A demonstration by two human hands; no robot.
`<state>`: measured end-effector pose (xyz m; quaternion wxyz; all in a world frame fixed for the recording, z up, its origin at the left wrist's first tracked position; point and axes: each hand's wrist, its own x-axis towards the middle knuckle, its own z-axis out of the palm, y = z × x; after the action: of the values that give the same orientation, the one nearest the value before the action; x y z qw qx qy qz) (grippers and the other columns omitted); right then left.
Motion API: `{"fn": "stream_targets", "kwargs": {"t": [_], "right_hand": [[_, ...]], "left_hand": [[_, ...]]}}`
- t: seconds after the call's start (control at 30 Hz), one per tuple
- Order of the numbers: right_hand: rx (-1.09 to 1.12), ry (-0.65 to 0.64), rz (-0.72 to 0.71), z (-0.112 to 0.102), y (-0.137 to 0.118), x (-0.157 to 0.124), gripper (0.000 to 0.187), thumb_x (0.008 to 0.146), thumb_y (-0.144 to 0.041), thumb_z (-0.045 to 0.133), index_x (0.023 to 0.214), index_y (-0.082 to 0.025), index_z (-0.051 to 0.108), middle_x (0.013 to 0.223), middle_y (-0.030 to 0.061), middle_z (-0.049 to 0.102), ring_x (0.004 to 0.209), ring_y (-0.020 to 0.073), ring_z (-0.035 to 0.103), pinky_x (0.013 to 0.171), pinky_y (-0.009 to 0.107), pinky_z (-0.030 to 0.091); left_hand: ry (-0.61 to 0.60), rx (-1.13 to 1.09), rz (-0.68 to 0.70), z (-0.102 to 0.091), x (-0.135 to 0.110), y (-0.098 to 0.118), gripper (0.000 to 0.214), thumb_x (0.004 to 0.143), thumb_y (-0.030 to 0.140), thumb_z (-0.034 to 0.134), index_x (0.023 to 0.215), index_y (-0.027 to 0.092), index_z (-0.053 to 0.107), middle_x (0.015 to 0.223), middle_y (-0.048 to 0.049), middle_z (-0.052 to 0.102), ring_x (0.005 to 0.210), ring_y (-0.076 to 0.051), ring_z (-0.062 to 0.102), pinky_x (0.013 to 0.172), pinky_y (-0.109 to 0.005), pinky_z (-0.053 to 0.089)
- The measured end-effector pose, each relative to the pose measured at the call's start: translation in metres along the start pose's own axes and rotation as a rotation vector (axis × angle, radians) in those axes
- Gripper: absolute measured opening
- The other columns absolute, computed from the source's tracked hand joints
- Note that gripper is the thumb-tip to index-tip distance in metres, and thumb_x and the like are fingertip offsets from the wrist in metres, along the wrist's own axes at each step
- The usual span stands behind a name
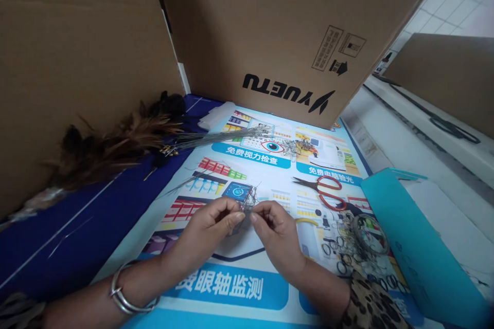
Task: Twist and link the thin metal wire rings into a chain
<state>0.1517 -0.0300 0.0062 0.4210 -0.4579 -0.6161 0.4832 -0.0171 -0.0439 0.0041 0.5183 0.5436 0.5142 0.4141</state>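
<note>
My left hand (219, 218) is closed in a pinch, thumb against forefinger, on a thin wire piece. Facing it across a small gap, my right hand (278, 231) is also pinched; whatever lies between its fingertips is too fine to make out. Just beyond the fingertips is a small tangle of thin wire pieces (251, 196) above the printed sheet (247, 313). Scissors (322, 189) with red handles lie beyond my right hand, blades pointing left. To the right spreads a pile of wire loops and small rings (349, 247), with a coil of wire (370, 234) in it.
Long straight wires (219, 137) lie farther back, beside a bunch of looped wire ends (295, 149). Brown feathers (111, 149) rest on the blue cloth (88, 231) at left. Cardboard panels (250, 25) stand at the back and left; a teal box (417, 247) stands at right.
</note>
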Motion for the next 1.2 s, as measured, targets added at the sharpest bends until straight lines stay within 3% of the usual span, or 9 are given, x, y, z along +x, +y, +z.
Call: {"fn": "stream_targets", "kwargs": {"t": [0.17, 0.5, 0.97, 1.2], "right_hand": [[0.042, 0.016, -0.022, 0.001, 0.006, 0.000, 0.011, 0.083, -0.025, 0.058, 0.094, -0.020, 0.057, 0.076, -0.0016, 0.055, 0.066, 0.0108, 0.050, 0.060, 0.022, 0.042], [0.017, -0.023, 0.012, -0.001, 0.001, 0.001, 0.020, 0.082, -0.029, 0.061, 0.099, -0.019, 0.059, 0.076, -0.0008, 0.054, 0.067, 0.0114, 0.049, 0.061, 0.023, 0.043], [0.090, -0.100, 0.094, -0.004, -0.010, 0.009, 0.016, 0.076, -0.028, 0.064, 0.086, -0.017, 0.058, 0.068, -0.0024, 0.052, 0.059, 0.0098, 0.047, 0.054, 0.022, 0.039], [0.079, -0.059, 0.109, -0.007, -0.005, 0.011, 0.013, 0.075, -0.025, 0.062, 0.083, -0.017, 0.056, 0.067, -0.0030, 0.052, 0.057, 0.0091, 0.045, 0.052, 0.021, 0.037]], "left_hand": [[0.013, 0.004, 0.002, 0.001, 0.005, -0.003, 0.022, 0.085, 0.033, 0.054, 0.070, 0.019, 0.047, 0.063, 0.0047, 0.043, 0.060, -0.011, 0.040, 0.056, -0.023, 0.034], [-0.002, 0.188, 0.147, 0.002, 0.005, 0.002, 0.021, 0.085, 0.027, 0.052, 0.066, 0.018, 0.052, 0.065, 0.0027, 0.048, 0.063, -0.012, 0.046, 0.060, -0.024, 0.037], [-0.050, 0.034, 0.012, 0.003, 0.008, 0.003, 0.022, 0.082, 0.032, 0.056, 0.067, 0.017, 0.055, 0.060, 0.0030, 0.047, 0.059, -0.012, 0.045, 0.057, -0.023, 0.036], [-0.015, -0.092, -0.025, 0.001, 0.009, -0.001, 0.019, 0.082, 0.034, 0.057, 0.074, 0.017, 0.053, 0.062, 0.0043, 0.044, 0.058, -0.011, 0.040, 0.054, -0.021, 0.034]]}}
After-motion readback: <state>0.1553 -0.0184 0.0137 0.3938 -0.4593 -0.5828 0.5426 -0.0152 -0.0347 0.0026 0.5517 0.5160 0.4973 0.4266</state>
